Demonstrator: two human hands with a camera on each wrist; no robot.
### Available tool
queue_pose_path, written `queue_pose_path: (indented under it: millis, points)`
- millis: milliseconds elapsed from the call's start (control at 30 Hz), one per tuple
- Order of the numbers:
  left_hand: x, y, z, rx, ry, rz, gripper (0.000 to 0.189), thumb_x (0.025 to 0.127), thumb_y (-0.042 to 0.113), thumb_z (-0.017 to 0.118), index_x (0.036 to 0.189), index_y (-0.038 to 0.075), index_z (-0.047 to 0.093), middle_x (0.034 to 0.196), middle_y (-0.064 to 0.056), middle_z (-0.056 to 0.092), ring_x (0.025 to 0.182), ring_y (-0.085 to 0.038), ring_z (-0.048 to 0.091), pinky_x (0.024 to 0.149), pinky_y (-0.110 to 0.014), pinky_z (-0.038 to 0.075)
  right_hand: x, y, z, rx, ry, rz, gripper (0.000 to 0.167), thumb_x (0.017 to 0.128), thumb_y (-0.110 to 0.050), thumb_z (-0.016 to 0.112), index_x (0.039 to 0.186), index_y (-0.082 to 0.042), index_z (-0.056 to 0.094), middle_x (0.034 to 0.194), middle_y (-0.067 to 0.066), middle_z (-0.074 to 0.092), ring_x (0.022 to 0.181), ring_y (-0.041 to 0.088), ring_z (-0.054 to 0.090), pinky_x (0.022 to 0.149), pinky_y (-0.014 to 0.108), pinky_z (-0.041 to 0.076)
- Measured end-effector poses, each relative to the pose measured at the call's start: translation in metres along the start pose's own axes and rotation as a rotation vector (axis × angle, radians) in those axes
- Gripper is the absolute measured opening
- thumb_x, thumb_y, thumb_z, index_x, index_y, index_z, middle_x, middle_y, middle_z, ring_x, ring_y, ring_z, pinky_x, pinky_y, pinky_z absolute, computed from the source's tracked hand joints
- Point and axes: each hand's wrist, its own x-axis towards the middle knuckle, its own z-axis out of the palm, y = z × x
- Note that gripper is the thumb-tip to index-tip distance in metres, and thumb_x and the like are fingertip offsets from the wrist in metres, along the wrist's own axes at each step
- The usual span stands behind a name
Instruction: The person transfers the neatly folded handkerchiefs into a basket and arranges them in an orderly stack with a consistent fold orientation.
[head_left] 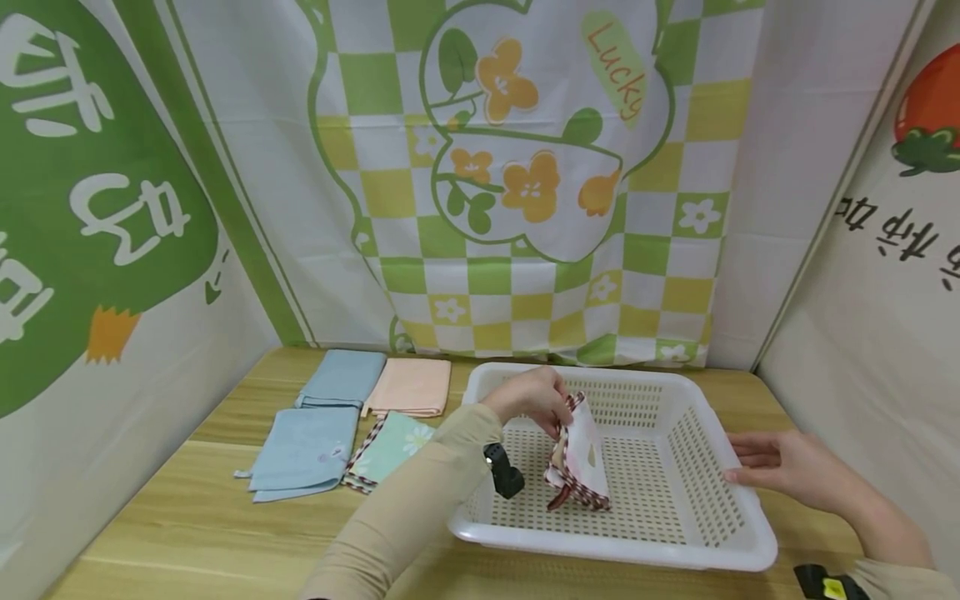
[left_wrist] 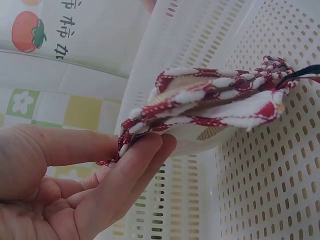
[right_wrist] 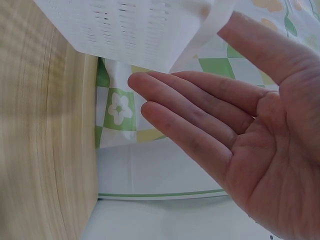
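Note:
My left hand (head_left: 536, 398) pinches the edge of a folded white towel (head_left: 588, 454) between thumb and fingers, inside the white plastic basket (head_left: 600, 546). Dark red and white stitching runs along the towel's layered edges, and a dark hanging loop sticks out at one corner in the left wrist view. The towel hangs tilted from my fingertips, its lower end close over the basket floor. At the basket's right side is my right hand (head_left: 795, 468), thumb at the rim. Its fingers (right_wrist: 190, 135) are stretched out along the outside of the wall in the right wrist view.
Left of the basket lie two blue folded towels (head_left: 343, 377) (head_left: 303, 450), a peach towel (head_left: 411, 386) and a green towel with a daisy (head_left: 393, 442), partly behind my left forearm. Printed curtains (head_left: 525, 308) hang behind the wooden table (head_left: 187, 517).

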Motion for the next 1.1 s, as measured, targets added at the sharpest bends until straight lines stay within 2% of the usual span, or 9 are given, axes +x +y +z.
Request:
queue_pose_path:
  millis: [200,400,467,633,733,867,1100]
  points:
    - [-0.0019,-0.0013,-0.0035,0.045,-0.007,0.011,0.026,0.079,-0.006,0.069,0.068,0.005,0.049,0.061,-0.009,0.057,0.05,-0.017,0.061,0.073,-0.044,0.058,0.0004,0.0004,0.0004,0.004,-0.001,0.001,0.064,0.086,-0.033,0.07,0.125,0.015,0.051,0.113,0.024,0.065,0.093,0.023,0.069,0.07,0.02,0.055]
    - [-0.0043,-0.0019,-0.0065,0.104,-0.005,0.021,0.026,0.079,-0.005,0.071,0.066,0.005,0.05,0.061,-0.009,0.059,0.052,-0.018,0.063,0.061,-0.036,0.059,0.0003,0.0009,0.0004,0.021,-0.006,0.003,0.065,0.086,-0.032,0.07,0.125,0.016,0.051,0.115,0.026,0.064,0.093,0.024,0.069,0.07,0.021,0.056]
    - [-0.0047,-0.0024,-0.0069,0.106,-0.005,0.021,0.025,0.078,-0.005,0.071,0.067,0.005,0.051,0.062,-0.009,0.059,0.053,-0.018,0.064,0.061,-0.035,0.059,0.0003,0.0007,0.0004,0.017,-0.008,0.004,0.065,0.086,-0.032,0.069,0.126,0.015,0.051,0.115,0.025,0.064,0.093,0.024,0.069,0.07,0.021,0.056]
    - [-0.0052,-0.0044,-0.007,0.063,-0.01,0.014,0.022,0.077,-0.008,0.069,0.068,0.002,0.052,0.062,-0.012,0.06,0.052,-0.019,0.063,0.068,-0.041,0.059,0.0001,0.0001,0.001,-0.003,0.001,0.003,0.065,0.086,-0.033,0.07,0.125,0.015,0.051,0.113,0.023,0.066,0.092,0.023,0.069,0.07,0.02,0.056]
    - [-0.0052,-0.0053,-0.0067,0.045,-0.014,0.005,0.019,0.076,-0.009,0.068,0.071,0.001,0.053,0.063,-0.014,0.061,0.052,-0.019,0.063,0.065,-0.039,0.059,-0.0002,0.0003,0.0014,-0.002,0.008,0.0,0.065,0.085,-0.032,0.07,0.125,0.015,0.051,0.113,0.024,0.065,0.092,0.022,0.069,0.07,0.02,0.055]
    - [-0.0049,-0.0062,-0.0056,0.068,-0.009,-0.005,0.017,0.076,-0.009,0.069,0.073,-0.001,0.054,0.064,-0.015,0.063,0.056,-0.02,0.065,0.058,-0.032,0.058,-0.0003,0.0012,0.0017,-0.003,0.011,-0.002,0.064,0.086,-0.032,0.07,0.125,0.014,0.052,0.114,0.024,0.065,0.092,0.021,0.069,0.07,0.02,0.055]
    - [-0.0058,-0.0069,-0.0057,0.085,-0.015,-0.023,0.019,0.076,-0.011,0.067,0.066,-0.001,0.056,0.064,-0.018,0.066,0.064,-0.027,0.069,0.059,-0.033,0.058,-0.0006,0.0019,0.0016,0.016,0.01,-0.009,0.065,0.085,-0.032,0.07,0.126,0.015,0.051,0.115,0.025,0.064,0.092,0.02,0.069,0.07,0.02,0.055]
